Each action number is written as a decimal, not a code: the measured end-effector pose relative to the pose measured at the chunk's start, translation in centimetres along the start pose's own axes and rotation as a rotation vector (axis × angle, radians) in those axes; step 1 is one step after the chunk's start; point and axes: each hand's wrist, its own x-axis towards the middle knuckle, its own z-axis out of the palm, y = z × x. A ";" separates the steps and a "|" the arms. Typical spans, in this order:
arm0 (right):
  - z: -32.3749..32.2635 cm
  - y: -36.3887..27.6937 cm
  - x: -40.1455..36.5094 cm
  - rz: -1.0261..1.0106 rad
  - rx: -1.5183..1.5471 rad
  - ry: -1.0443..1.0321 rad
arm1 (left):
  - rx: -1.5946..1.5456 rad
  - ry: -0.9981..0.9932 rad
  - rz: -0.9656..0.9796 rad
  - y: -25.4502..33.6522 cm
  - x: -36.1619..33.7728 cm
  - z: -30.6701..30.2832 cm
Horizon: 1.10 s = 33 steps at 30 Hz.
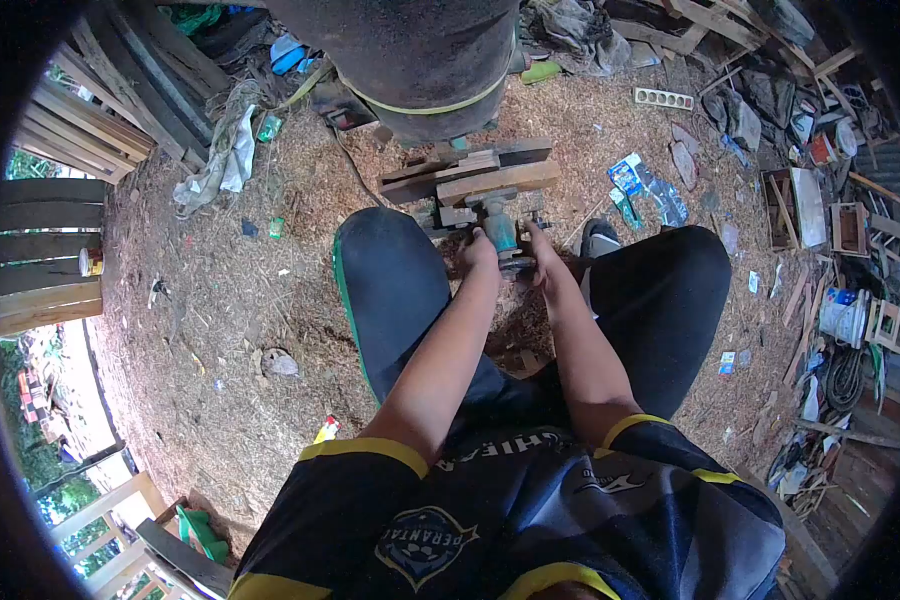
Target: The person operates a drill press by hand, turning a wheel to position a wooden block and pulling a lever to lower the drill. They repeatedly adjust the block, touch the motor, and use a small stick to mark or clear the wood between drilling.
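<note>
Between my knees sits a teal-and-grey tool [502,233] with metal parts; its exact kind I cannot make out. My left hand [479,252] is closed against its left side, fingers partly hidden. On the opposite side, my right hand [544,254] grips near a small dark knob or handle [537,219]. Just beyond the tool, a light wooden block [498,183] lies against its grey metal front. Darker wood pieces [435,170] are stacked behind that block.
A large dark drum [420,60] stands ahead. Sawdust and litter cover the ground [240,270]. A white power strip [663,98] and blue plastic wrappers [660,195] lie ahead right. Wooden slats [45,245] stand left; crates [795,208] and a bucket [843,317] sit right.
</note>
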 end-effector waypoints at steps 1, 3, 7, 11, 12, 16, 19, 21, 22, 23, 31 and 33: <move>1.3 -0.8 -2.8 -0.027 -0.061 0.047 | -0.006 0.016 0.048 -1.0 1.0 0.2; 2.8 -1.8 -6.0 -0.045 -0.075 0.059 | -0.022 0.051 0.152 -4.3 5.7 1.0; 3.2 -1.2 -5.4 -0.086 0.004 0.010 | -0.292 0.008 0.131 -4.0 4.4 0.4; 3.5 -1.3 -6.5 -0.183 -0.080 0.034 | -0.344 -0.068 -0.048 -0.5 -0.2 -1.1; 3.8 -1.3 -7.0 -0.167 -0.066 0.067 | -0.258 -0.038 -0.059 1.2 -2.4 -1.4; 4.2 -2.1 -7.8 -0.146 -0.069 0.130 | -0.195 -0.091 0.136 -3.7 4.7 -0.5; 3.1 -1.3 -6.0 -0.152 -0.006 0.036 | -0.231 -0.098 0.027 -3.4 4.9 -0.6; 3.3 -1.3 -6.5 -0.171 -0.002 0.037 | -0.200 -0.141 0.096 -4.1 6.1 -0.7; 2.6 -0.9 -5.1 -0.193 -0.019 0.029 | -0.187 -0.162 0.128 -4.2 6.3 -0.7; 2.1 -0.7 -3.7 -0.215 -0.038 0.019 | -0.196 -0.144 0.144 -4.4 6.3 -0.5; -1.7 1.2 5.6 -0.342 -0.443 0.162 | -0.259 -0.053 0.096 -4.3 5.2 0.0; -1.3 1.0 5.6 -0.415 -0.620 0.281 | -0.301 -0.116 -0.210 -1.3 1.3 -1.6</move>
